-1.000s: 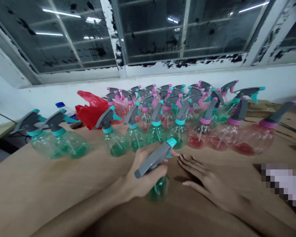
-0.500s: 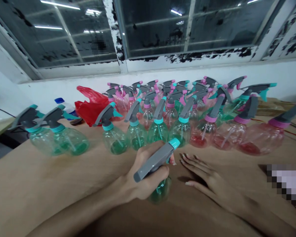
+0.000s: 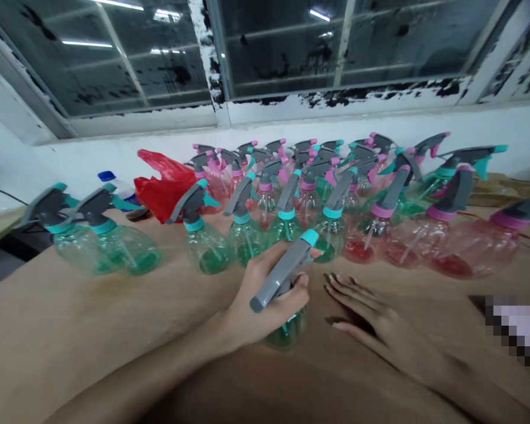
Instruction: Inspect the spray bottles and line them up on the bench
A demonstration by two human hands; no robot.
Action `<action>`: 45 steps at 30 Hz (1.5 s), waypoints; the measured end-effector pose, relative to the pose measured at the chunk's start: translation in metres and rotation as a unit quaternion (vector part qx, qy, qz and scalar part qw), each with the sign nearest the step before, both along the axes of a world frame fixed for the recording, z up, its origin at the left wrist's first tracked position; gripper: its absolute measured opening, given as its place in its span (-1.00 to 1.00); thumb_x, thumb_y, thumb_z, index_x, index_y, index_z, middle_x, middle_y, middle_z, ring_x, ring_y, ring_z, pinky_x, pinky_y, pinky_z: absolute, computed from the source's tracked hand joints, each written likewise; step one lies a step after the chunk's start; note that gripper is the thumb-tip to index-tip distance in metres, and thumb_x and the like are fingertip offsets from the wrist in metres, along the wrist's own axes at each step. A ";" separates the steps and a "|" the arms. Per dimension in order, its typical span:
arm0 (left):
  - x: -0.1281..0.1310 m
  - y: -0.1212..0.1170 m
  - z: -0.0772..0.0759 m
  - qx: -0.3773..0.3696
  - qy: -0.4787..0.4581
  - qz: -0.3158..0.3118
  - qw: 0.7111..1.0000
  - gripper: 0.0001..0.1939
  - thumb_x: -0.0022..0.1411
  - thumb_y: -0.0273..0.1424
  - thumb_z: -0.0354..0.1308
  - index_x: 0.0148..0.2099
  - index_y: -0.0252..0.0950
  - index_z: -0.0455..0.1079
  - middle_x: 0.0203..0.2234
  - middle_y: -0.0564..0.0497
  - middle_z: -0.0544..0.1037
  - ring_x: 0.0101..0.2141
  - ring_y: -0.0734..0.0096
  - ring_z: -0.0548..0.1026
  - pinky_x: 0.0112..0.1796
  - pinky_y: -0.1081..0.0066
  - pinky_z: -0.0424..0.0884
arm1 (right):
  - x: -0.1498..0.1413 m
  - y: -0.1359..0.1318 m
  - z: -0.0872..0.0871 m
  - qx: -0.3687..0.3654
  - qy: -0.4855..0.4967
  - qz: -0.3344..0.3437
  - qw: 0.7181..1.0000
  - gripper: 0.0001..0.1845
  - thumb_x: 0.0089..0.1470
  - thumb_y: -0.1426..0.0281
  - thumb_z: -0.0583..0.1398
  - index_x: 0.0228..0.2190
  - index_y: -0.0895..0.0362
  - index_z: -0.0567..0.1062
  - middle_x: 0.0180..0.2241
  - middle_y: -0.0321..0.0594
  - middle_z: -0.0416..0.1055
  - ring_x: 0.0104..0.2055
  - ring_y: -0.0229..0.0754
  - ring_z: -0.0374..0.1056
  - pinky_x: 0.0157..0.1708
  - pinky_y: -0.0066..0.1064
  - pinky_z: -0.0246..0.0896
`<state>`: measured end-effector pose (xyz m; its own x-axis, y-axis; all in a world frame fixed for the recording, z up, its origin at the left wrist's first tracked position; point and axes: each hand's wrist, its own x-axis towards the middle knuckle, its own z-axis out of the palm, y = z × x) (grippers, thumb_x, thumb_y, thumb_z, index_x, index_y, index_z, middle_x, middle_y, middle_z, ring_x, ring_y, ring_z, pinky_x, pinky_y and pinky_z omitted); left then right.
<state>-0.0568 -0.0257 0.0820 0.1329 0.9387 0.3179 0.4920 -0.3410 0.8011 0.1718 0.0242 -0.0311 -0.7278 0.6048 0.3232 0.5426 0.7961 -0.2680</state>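
Near the middle of the table, my left hand [image 3: 265, 300] is wrapped round the neck of a green spray bottle [image 3: 287, 333]. Its grey trigger head with a turquoise nozzle sticks up above my fingers, nozzle pointing away to the right; the hand hides most of the collar and trigger. To the right of that bottle my right hand [image 3: 375, 312] rests on the tabletop, palm down and fingers stretched out, holding nothing. Just beyond my hands stands a row of spray bottles, with a green one [image 3: 206, 250] left of centre and a pink one [image 3: 360, 244] right of centre.
Two green spray bottles [image 3: 130, 250] stand apart on the left. Several more, mostly pink, crowd against the wall below the window [image 3: 344, 47]. A red plastic bag [image 3: 165, 185] and a blue-capped bottle [image 3: 117, 188] are at the back left of the wooden table [image 3: 92, 330]. A blurred-out pale object [image 3: 516, 330] lies right.
My left hand and the green spray bottle it holds have shifted slightly away from me and to the right. The right hand stays flat in place.
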 end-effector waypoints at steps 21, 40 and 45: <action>-0.003 0.003 0.003 0.014 -0.005 -0.081 0.997 -0.62 0.08 -0.43 0.09 0.00 -0.27 0.32 -0.22 -0.11 0.45 -0.37 0.34 0.47 -0.29 0.30 0.47 | 0.000 0.001 0.001 -0.005 0.005 0.003 1.000 -0.35 0.12 0.20 0.09 0.19 -0.01 0.02 0.18 -0.26 0.14 0.20 -0.07 0.06 0.14 -0.05 0.04; -0.006 0.003 0.005 0.061 0.025 -0.094 0.993 -0.75 0.06 -0.41 0.08 -0.15 -0.21 0.35 -0.36 -0.03 0.43 -0.32 0.27 0.44 -0.17 0.22 0.40 | -0.001 0.000 0.002 -0.023 0.005 0.000 1.000 -0.39 0.13 0.19 0.07 0.18 -0.01 0.07 0.18 -0.26 0.15 0.19 -0.07 0.07 0.14 -0.05 0.05; -0.005 0.003 0.008 0.079 0.057 -0.074 0.992 -0.81 0.04 -0.41 0.10 -0.21 -0.23 0.34 -0.39 -0.03 0.46 -0.35 0.27 0.46 -0.18 0.24 0.41 | 0.000 0.000 0.003 -0.026 -0.009 0.002 1.000 -0.41 0.14 0.19 0.06 0.18 0.00 0.09 0.19 -0.26 0.12 0.21 -0.07 0.03 0.15 -0.05 0.02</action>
